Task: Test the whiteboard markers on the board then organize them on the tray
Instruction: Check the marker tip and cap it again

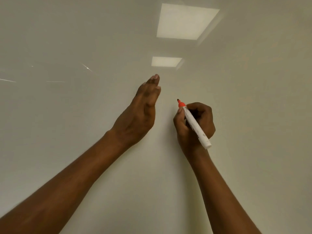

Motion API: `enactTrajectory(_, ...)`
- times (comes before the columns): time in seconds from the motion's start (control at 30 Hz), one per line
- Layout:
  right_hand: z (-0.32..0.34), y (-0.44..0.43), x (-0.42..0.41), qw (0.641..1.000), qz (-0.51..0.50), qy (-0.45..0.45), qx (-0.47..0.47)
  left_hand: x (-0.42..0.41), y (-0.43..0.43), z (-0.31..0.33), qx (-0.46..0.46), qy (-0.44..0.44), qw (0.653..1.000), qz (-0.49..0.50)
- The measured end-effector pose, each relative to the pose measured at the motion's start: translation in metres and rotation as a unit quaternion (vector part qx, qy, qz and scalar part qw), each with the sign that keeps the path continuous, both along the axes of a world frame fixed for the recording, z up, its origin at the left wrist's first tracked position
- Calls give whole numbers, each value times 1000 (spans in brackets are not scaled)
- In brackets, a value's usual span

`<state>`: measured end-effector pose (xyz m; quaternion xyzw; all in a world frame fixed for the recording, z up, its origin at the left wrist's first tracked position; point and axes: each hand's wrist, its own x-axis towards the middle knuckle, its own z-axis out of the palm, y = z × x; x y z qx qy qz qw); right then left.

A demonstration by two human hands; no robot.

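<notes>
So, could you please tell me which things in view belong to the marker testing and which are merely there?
Belonging to the job:
- white-barrelled marker with uncapped red tip, held in the right-hand grip
- glossy white board
- left-hand grip, open, fingers straight

Merely there:
- two bright rectangular light reflections on the board
- thin pale streaks at its left

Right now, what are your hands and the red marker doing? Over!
Left hand open, fingers straight. Right hand grips uncapped red marker, tip toward the whiteboard. No ink mark visible. Nothing in the way.
</notes>
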<state>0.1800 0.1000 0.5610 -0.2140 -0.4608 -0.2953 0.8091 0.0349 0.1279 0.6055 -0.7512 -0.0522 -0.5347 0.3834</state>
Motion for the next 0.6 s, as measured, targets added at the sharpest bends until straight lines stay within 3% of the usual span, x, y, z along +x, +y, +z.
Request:
enactTrajectory(0.2,2,4,2,998,-42,-41,-13,6,8,-6,7,-90,983,162)
enactTrajectory(0.6,7,11,3,996,-76,-53,15,4,8,-10,-25,-115,972,205)
